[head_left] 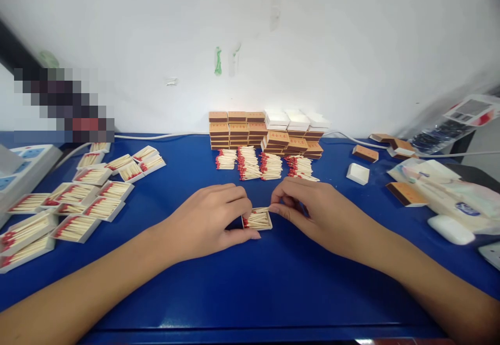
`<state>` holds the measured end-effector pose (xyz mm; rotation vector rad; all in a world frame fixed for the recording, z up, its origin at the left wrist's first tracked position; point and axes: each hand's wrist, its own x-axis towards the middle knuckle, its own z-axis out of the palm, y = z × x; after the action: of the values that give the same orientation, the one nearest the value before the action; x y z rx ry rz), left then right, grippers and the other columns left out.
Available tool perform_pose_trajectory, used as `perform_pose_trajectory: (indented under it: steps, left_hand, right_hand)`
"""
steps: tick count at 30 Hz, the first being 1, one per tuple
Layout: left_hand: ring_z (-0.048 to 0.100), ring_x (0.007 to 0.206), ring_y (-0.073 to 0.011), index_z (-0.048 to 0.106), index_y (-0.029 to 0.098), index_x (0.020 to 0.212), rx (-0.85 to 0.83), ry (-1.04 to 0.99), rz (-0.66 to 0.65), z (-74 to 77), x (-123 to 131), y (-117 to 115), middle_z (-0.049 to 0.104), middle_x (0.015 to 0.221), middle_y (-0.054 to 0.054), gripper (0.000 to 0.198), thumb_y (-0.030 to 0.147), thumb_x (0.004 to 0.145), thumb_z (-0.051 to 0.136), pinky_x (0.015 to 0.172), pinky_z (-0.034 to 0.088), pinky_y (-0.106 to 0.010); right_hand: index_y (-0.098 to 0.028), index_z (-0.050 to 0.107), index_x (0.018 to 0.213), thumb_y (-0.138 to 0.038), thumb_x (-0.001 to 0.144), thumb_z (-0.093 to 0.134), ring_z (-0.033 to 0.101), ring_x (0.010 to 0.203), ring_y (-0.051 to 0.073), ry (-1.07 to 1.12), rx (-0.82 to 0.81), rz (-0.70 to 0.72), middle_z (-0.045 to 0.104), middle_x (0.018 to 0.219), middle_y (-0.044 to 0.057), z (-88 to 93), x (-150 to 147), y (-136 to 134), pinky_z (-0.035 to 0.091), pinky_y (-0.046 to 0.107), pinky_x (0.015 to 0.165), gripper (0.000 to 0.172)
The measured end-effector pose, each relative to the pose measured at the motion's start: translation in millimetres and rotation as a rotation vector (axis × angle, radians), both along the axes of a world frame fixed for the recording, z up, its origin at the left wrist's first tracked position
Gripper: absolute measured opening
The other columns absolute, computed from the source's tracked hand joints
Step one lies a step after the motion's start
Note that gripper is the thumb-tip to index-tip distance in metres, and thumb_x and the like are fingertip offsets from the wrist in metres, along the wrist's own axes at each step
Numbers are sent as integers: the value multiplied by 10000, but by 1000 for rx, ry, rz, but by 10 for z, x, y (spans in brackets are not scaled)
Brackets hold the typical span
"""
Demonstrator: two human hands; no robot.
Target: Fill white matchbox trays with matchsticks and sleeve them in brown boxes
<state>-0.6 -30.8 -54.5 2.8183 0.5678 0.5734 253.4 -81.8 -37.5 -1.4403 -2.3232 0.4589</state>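
A small white matchbox tray (258, 219) full of red-tipped matches lies on the blue table (250, 288) in front of me. My left hand (207, 220) grips its left side, thumb along the near edge and fingers curled over the far edge. From the right, my right hand (312, 209) pinches the tray's far right corner with thumb and forefinger. Behind the hands lie loose piles of matches (250, 163).
Several filled open trays (74, 199) cover the left side. Stacked brown matchbox sleeves (238, 129) and white empty trays (297, 120) stand at the wall. On the right are scattered sleeves (404, 193), a white tray (358, 173) and plastic packets (449, 194). A power strip (19, 165) sits far left.
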Motion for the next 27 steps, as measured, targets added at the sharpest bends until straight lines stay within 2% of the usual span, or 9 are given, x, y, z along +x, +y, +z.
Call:
perform_pose_trajectory:
  steps: [4, 10, 17, 27]
  left_hand:
    - [626, 840, -172, 659, 177, 918, 3, 6, 2, 0, -2, -6, 675, 944, -21, 282, 444, 988, 717, 768, 474, -305]
    - [642, 855, -181, 679, 178, 976, 12, 17, 2, 10, -2, -8, 684, 961, -32, 268, 444, 1000, 702, 777, 485, -309]
    - [648, 864, -179, 658, 183, 922, -2, 9, 7, 32, 14, -15, 694, 955, -34, 276, 443, 1007, 691, 788, 493, -304]
    - [623, 819, -168, 675, 173, 905, 18, -13, -2, -14, 3, -2, 675, 928, -22, 295, 454, 987, 718, 745, 470, -310]
  right_hand:
    - [-228, 631, 917, -294, 1048, 598, 561, 660, 149, -26, -30, 16, 654, 800, -6, 9, 45, 0, 401, 289, 619, 150]
    - [-227, 631, 923, -283, 1047, 602, 542, 660, 148, 16, 12, -11, 638, 788, -12, 3, 17, -4, 402, 285, 622, 138]
    - [-212, 676, 935, -192, 1011, 625, 573, 687, 145, 47, 2, 69, 660, 851, 13, -83, -104, -10, 409, 278, 615, 94]
    - [-206, 678, 968, -211, 1034, 608, 580, 743, 159, 12, 33, 43, 652, 889, 24, -64, -65, -1, 418, 288, 640, 96]
